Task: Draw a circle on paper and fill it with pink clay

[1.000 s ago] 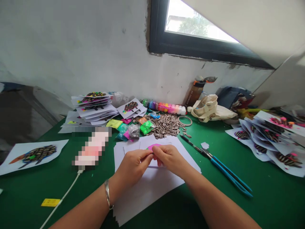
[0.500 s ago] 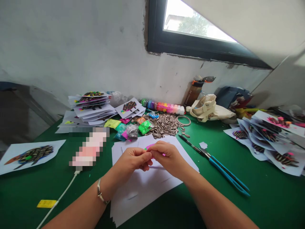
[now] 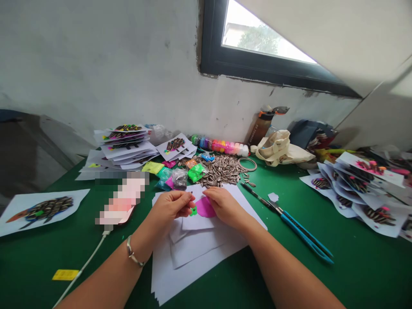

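Observation:
My left hand (image 3: 173, 206) is closed in a pinch above the stacked white paper (image 3: 206, 253). Whatever is between its fingertips is too small to make out. Just under those fingers is a small bright green piece (image 3: 193, 211), apparently modelling clay. A flat magenta patch (image 3: 205, 208), apparently clay too, lies on a smaller sheet between my hands. My right hand (image 3: 225, 209) is beside this patch and covers its right side. Its fingers are bent and pressed together, and what they hold, if anything, is hidden.
Behind the paper lie clay packets (image 3: 197, 171) and a heap of sunflower seeds (image 3: 222, 169). Blue-handled tweezers (image 3: 305, 236) and a pen (image 3: 254, 193) are on the right. Seed pictures are stacked left (image 3: 124, 148) and right (image 3: 357, 184). A phone (image 3: 124, 201) with its cable lies left.
My hands, together before, have moved apart, the left one slightly leftward. The magenta patch and green piece between them now show more fully.

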{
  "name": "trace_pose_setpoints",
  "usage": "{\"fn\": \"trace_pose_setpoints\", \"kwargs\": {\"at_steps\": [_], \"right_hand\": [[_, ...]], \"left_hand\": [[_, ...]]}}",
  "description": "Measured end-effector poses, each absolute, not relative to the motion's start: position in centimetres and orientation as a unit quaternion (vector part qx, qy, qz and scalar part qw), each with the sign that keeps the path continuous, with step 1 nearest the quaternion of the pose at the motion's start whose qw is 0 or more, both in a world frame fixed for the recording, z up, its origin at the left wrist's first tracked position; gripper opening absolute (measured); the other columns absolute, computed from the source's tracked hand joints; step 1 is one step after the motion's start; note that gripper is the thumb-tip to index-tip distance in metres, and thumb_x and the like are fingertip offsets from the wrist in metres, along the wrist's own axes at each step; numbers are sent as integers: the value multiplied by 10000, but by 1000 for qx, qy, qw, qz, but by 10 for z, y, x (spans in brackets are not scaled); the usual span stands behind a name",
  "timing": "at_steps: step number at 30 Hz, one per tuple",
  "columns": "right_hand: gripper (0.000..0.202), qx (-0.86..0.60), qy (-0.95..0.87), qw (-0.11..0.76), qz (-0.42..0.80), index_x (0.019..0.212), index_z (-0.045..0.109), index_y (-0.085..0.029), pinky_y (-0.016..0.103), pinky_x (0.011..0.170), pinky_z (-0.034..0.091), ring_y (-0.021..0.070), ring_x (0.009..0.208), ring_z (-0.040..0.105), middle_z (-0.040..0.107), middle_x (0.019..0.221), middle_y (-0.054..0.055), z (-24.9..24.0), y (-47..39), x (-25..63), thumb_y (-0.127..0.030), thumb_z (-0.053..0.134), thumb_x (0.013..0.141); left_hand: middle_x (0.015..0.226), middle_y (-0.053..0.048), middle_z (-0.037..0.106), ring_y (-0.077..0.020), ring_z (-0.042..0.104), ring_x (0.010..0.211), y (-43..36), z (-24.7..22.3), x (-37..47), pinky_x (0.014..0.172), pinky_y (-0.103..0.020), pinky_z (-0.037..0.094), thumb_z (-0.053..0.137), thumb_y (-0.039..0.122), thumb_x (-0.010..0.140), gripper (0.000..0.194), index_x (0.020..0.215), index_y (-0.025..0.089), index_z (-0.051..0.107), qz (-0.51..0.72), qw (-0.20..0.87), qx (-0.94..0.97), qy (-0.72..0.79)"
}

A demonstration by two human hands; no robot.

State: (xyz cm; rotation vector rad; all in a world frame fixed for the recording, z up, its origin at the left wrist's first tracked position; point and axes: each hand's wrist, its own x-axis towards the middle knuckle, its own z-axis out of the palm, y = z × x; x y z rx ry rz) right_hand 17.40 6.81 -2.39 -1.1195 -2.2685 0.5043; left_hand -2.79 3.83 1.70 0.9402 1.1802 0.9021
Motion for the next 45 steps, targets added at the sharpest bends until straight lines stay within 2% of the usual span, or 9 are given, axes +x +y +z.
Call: {"fn": "trace_pose_setpoints", "kwargs": {"at_steps": [4,8,11,15,21,25,30,38,45], "right_hand": [[306,-398,-857,262,197,1011,690,-192,294,796,421,158,836,590,673,871,51,-24,64,172,-88,418,917],[312,-443,-778,364,257,1077,680,-210,338,865,446,186,967,606,683,1032,70,-17,53,176,-123,449,887],[322,-444,-732,397,331,1142,652,-223,343,872,464,183,976,613,674,1103,65,-2,39,174,-159,502,864],[269,-390,-740,369,407,1058,679,-243,280,751,480,148,834,618,688,964,27,16,25,165,-152,525,857],[171,-416,-746,357,379,808,682,-220,247,651,429,125,697,563,641,740,-14,17,26,162,-135,542,855],[199,-416,-765,344,351,811,690,-224,251,663,418,128,707,560,648,740,-11,18,26,162,-132,522,866],[199,-427,-749,340,374,948,690,-228,256,664,433,134,720,581,668,815,2,21,25,161,-151,537,848],[226,-442,-797,298,284,796,682,-224,247,635,395,131,699,543,632,734,-8,24,24,162,-86,508,839],[212,-440,-788,347,254,881,667,-229,263,692,429,153,773,572,636,844,24,12,13,160,-88,511,857]], "left_hand": [[711,-23,685,-92,595,574,37,17,-28,585,-219,472,763,493,676,394,805,129,686,395,640,419,508],[703,-24,683,-92,592,566,33,17,-27,589,-226,462,749,489,697,383,805,127,685,369,655,435,496],[693,-26,677,-89,574,550,30,14,-25,578,-227,447,735,506,713,390,770,124,682,329,682,461,464],[677,-25,665,-93,564,548,28,9,-21,568,-231,434,712,531,737,407,715,128,667,294,713,477,422],[743,-53,693,-119,595,608,26,8,-19,617,-257,454,696,555,748,424,779,132,704,287,737,454,410],[759,-54,696,-117,589,627,26,8,-20,613,-244,438,712,527,744,394,755,134,709,279,731,466,412],[757,-53,688,-117,588,628,26,9,-21,607,-240,429,723,524,734,396,766,131,701,285,736,450,418],[752,-44,656,-116,565,640,24,11,-20,609,-241,431,751,467,727,346,780,129,693,293,752,420,415],[705,-35,652,-102,552,597,26,8,-19,561,-225,411,768,382,710,271,752,125,690,306,744,423,417]]}}
